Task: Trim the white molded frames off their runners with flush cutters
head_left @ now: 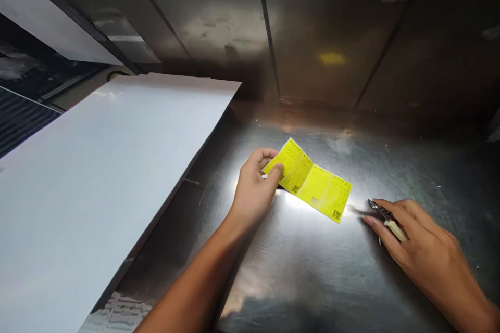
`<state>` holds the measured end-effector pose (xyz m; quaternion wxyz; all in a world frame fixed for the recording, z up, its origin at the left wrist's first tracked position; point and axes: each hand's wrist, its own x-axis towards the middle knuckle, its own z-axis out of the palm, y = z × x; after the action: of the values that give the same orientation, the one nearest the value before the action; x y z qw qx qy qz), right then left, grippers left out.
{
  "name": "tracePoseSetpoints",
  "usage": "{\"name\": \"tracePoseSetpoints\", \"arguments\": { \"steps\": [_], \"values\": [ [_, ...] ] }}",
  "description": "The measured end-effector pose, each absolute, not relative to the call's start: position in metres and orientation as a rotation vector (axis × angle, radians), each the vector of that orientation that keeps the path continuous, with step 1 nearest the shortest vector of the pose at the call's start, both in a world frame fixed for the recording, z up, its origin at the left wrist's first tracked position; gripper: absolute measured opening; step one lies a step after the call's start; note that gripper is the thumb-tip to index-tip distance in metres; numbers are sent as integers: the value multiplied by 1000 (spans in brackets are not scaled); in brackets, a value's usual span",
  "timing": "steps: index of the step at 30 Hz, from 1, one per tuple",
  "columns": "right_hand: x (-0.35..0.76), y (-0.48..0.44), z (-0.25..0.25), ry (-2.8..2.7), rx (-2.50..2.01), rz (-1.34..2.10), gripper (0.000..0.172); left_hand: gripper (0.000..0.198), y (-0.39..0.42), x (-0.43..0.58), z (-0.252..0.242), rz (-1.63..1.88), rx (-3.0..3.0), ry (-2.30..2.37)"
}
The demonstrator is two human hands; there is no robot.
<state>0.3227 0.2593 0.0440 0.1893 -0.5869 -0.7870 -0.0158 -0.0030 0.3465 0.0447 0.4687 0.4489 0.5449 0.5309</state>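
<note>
In the head view, a yellow strip of paper lies on a scuffed steel table, in the bright patch of glare near the middle. It is made of four panels joined side by side, each printed with small dark rows of text. Three of the panels show a small square code at the lower corner. The strip runs slantwise, its left end farther from the person and slightly lifted, its right end flat on the steel.

The left hand reaches in from the bottom centre with the forearm stretched forward. Its thumb and curled forefinger are closed on the strip's left end, and the other fingers are tucked beneath.

The right hand comes in from the lower right corner, palm down and low over the table, well apart from the left. Its fingers are closed lightly along a small knife with a pale handle. The dark tip points at the strip's right end, just beside it but not touching.

A large white sheet covers the left side of the table, and a steel wall stands behind.
</note>
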Motion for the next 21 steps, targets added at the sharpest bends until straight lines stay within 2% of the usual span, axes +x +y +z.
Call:
{"name": "tracePoseSetpoints", "arguments": {
  "steps": [4, 8, 12, 18, 20, 21],
  "values": [
    [321, 256, 43, -2257, -1689, -170, 52, 36, 347, -10, 43, 1229, 1177, 1369],
    [322, 254, 41, -2260, -1726, -168, 55, 32, 349, -16, 36, 1122, 1661, 1664],
    [323, 255, 43, -2264, -1715, -140, 55, 32, 353, -18, 29, 1023, 1842, 1665],
    [324, 256, 43, -2277, -1719, -146, 56, 53, 351, -18, 32, 966, 1872, 1798],
    [327, 255, 37, -2268, -1742, -151, 55, 60, 345, -22, 38, 832, 1901, 1939],
    [329, 254, 33, -2264, -1745, -159, 54, 57, 342, -25, 42, 710, 1913, 1994]
  ]
}}
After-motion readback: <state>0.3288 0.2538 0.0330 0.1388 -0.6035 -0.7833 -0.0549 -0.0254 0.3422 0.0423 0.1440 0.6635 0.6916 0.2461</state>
